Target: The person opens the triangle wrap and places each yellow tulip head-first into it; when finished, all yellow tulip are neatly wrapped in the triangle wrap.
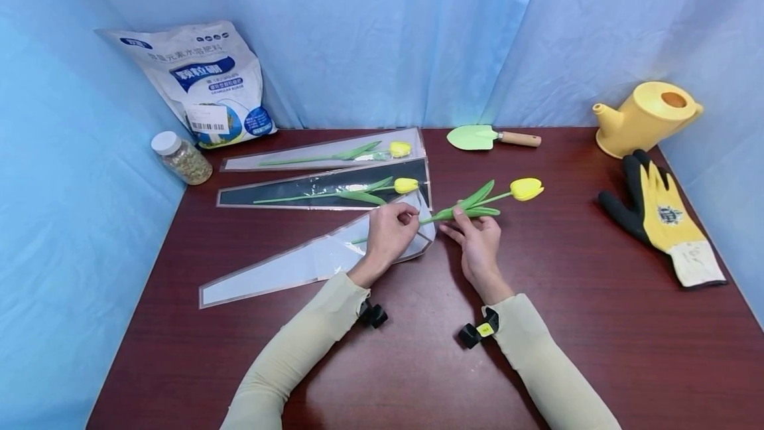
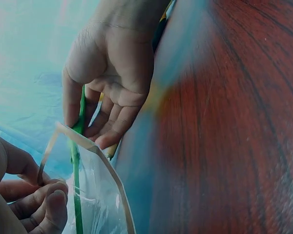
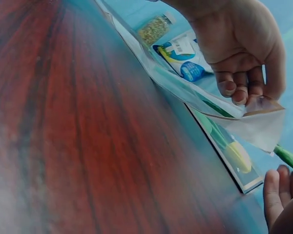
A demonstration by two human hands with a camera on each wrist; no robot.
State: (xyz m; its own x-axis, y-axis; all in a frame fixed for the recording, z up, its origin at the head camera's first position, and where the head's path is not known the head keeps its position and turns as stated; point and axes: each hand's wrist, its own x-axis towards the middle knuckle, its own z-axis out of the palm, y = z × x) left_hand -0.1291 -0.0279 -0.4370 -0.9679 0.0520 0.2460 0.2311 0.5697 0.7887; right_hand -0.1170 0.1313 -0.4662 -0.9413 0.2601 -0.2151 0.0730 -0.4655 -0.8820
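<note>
My left hand (image 1: 390,231) pinches the edge of a clear-fronted, white-backed flower sleeve (image 1: 268,271), holding its wide end apart. In the left wrist view the sleeve's mouth (image 2: 90,146) gapes around a green stem (image 2: 77,190). My right hand (image 1: 477,244) grips a yellow tulip (image 1: 526,189) by its stem and leaves, just outside the mouth. The stem's lower part lies inside the sleeve, while leaves and bloom stay outside to the right. Behind lie two more sleeves, one dark-backed (image 1: 286,192) and one white-backed (image 1: 286,156), each with a yellow tulip in it.
At the back left stand a fertilizer bag (image 1: 205,85) and a lidded jar of granules (image 1: 182,158). A green trowel (image 1: 471,138) lies at the back. A yellow watering can (image 1: 638,118) and a yellow-and-black glove (image 1: 665,211) are at the right.
</note>
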